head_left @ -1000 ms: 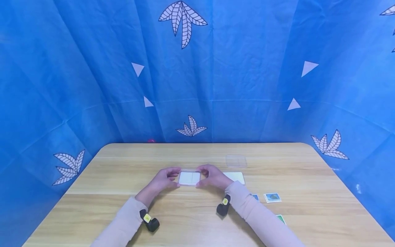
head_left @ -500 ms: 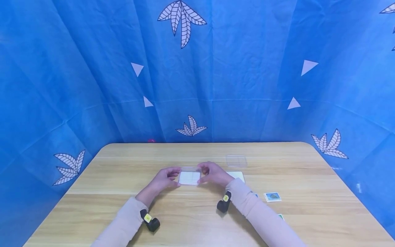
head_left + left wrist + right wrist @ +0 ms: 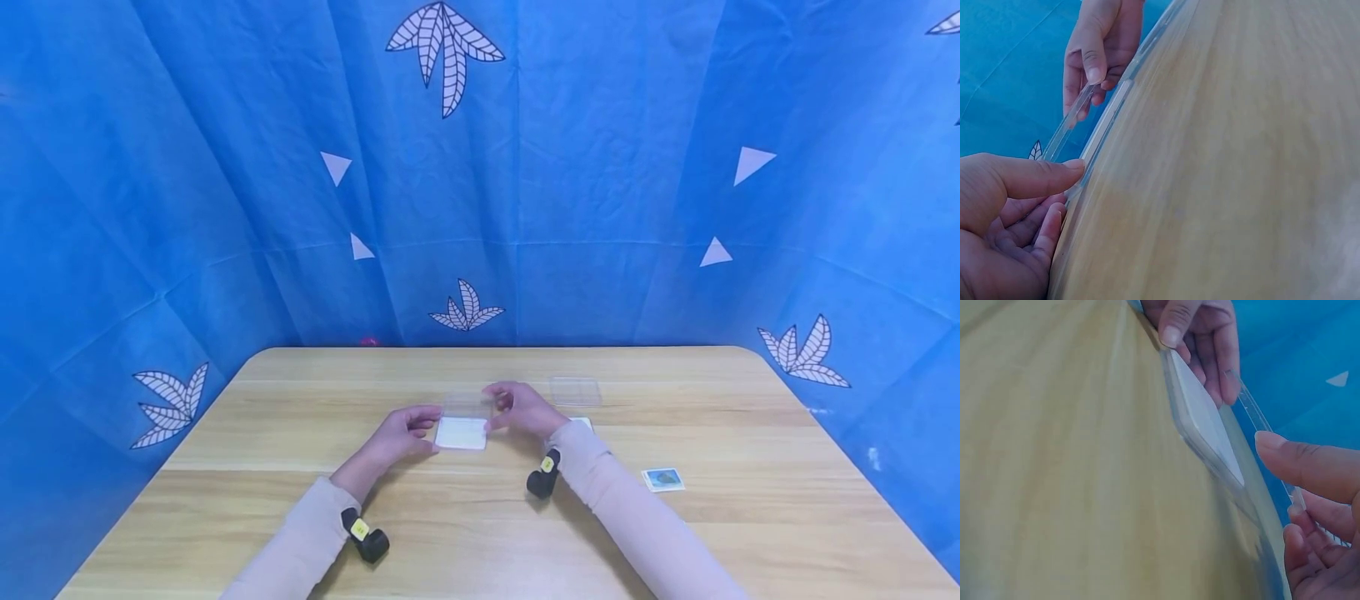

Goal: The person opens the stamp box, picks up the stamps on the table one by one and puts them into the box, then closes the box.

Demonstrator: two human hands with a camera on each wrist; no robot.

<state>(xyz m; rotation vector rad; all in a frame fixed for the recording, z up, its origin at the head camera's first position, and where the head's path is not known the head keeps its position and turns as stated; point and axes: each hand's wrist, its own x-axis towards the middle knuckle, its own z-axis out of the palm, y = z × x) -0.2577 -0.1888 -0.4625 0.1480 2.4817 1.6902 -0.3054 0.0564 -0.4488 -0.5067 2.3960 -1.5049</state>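
A shallow clear plastic box (image 3: 1186,428) with a flat white layer inside lies on the wooden table. In the head view my left hand (image 3: 401,433) grips its left side, thumb near the front corner and fingers at the back. My right hand (image 3: 525,411) pinches a clear plastic lid (image 3: 1259,415) by its right end. The lid stands raised, apart from the white layer and toward the back of the box. The left wrist view shows my left thumb (image 3: 1054,177) close to the box's edge; the exact contact of my other left fingers is hard to see.
Another clear lid-like piece (image 3: 576,392) lies behind my right hand. A white-topped piece (image 3: 582,424) is partly hidden by my right wrist. A small picture card (image 3: 663,479) lies right of my right sleeve. A blue curtain (image 3: 600,167) rises behind the table (image 3: 315,383).
My right hand has moved away from me and slightly right, lifting the clear lid off the box. The left hand has kept its place. Cards by my right sleeve are now hidden behind it.
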